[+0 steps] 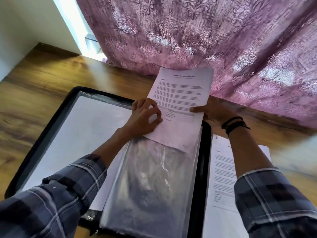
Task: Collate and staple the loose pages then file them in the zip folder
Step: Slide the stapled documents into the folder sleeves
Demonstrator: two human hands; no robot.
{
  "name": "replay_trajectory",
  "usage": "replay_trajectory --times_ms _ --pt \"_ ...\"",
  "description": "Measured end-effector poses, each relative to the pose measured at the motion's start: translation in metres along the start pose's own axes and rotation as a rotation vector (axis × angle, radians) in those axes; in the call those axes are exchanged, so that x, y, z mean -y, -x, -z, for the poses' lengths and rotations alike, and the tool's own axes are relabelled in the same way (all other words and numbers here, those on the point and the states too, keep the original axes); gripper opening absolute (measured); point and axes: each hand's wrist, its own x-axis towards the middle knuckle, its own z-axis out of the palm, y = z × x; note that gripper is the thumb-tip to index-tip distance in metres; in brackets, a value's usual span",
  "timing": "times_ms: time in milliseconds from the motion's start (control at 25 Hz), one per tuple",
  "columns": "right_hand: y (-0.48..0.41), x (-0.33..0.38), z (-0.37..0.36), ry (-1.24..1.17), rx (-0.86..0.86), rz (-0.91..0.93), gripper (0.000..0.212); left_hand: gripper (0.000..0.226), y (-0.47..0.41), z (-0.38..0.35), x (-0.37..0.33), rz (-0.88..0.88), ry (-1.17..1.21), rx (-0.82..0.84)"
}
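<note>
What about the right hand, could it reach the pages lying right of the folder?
Probably yes. Those pages lie uncovered, right under its forearm. But the right hand grips the sheaf tucked partly into the folder, so it must let go first.

Pink lace curtain (188, 31), black zip folder (205, 152), blue plaid sleeves (274, 203).
</note>
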Motion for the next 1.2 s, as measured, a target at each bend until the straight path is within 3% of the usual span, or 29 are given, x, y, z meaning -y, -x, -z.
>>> replay_trajectory --times_ms 160,280,480,600,720,880,920,1080,1200 --pt "-0.013 -0.004 -0.008 0.049 -0.167 0.046 0.039 0.027 -0.011 -0.001 -0.019 -0.115 0.045 0.101" --pt "-0.016 -0.013 -0.012 0.009 -0.196 0.084 0.044 0.018 -0.021 -0.011 -0.040 -0.172 0.119 0.163" --pt "-0.012 -0.012 0.008 0.091 -0.045 0.046 0.059 0.011 -0.020 -0.025 -0.053 -0.144 0.080 0.037" --pt "-0.012 -0.007 0.008 0.095 -0.019 0.000 0.061 0.014 -0.016 -0.023 -0.056 -0.156 0.115 0.081" --pt "-0.018 -0.010 0.001 0.072 -0.099 0.011 0.066 0.022 -0.022 -0.022 -0.072 -0.187 0.117 0.194" --pt "-0.017 -0.005 -0.004 0.030 -0.263 0.024 0.022 0.015 -0.030 -0.035 -0.093 -0.252 0.036 0.200" --pt "-0.014 -0.003 -0.005 0.018 -0.284 0.032 0.020 0.015 -0.032 -0.037 -0.098 -0.239 0.006 0.167" --pt "-0.001 -0.006 -0.001 0.014 -0.088 -0.083 0.028 0.015 -0.040 -0.038 -0.109 -0.152 0.002 0.029" --pt "0.000 -0.012 0.001 -0.049 -0.052 -0.079 0.035 0.021 -0.038 -0.036 -0.099 -0.141 0.030 0.101"
